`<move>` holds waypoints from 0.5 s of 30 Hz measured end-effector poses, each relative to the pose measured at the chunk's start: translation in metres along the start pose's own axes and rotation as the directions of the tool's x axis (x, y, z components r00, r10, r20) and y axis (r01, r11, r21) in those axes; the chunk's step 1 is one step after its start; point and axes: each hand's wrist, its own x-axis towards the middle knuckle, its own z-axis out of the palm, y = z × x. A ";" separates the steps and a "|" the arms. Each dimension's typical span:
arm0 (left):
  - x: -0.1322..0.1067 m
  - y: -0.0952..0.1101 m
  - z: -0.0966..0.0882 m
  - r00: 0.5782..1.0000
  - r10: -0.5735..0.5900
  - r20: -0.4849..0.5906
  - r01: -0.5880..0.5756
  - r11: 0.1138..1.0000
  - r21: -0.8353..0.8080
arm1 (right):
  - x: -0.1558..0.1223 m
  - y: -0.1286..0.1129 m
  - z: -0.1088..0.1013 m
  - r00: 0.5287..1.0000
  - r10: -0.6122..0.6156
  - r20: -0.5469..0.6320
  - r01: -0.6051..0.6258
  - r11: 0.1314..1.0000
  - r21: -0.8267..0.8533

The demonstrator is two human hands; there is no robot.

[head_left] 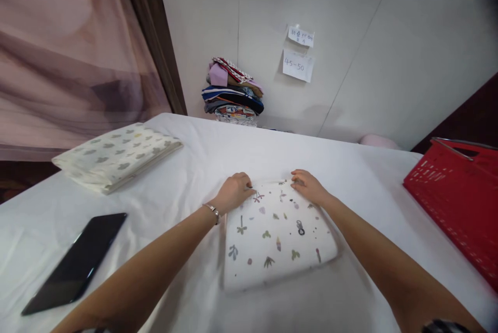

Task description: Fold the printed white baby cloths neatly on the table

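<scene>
A folded white cloth (272,234) printed with small plants and other little figures lies on the white-covered table in front of me. At its far left corner, my left hand (235,190) pinches the edge, a silver bracelet on the wrist. My right hand (309,188) grips the far right corner between thumb and fingers. The near edge of the cloth looks slightly blurred. What lies under the fingertips is partly hidden.
On the left are a folded cream cloth with grey cloud shapes (120,154) and a dark tablet-like slab (75,265). A red plastic basket (459,198) stands at right. Stacked clothes (233,92) rise behind the table, by a wall with paper notes (298,66).
</scene>
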 end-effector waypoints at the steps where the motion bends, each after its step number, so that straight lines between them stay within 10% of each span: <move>1: 0.002 0.002 0.000 1.000 -0.028 0.015 0.028 1.000 0.008 | 0.001 -0.002 0.002 1.000 0.002 0.000 -0.002 1.000 -0.003; 6: 0.007 0.006 0.004 0.999 -0.042 0.025 0.041 0.998 0.037 | 0.000 -0.003 0.007 0.999 -0.007 -0.050 0.004 0.998 -0.067; 15: -0.004 0.010 0.008 0.945 0.322 -0.065 -0.284 0.900 0.330 | -0.004 -0.021 0.005 0.943 -0.331 0.024 0.326 0.909 -0.260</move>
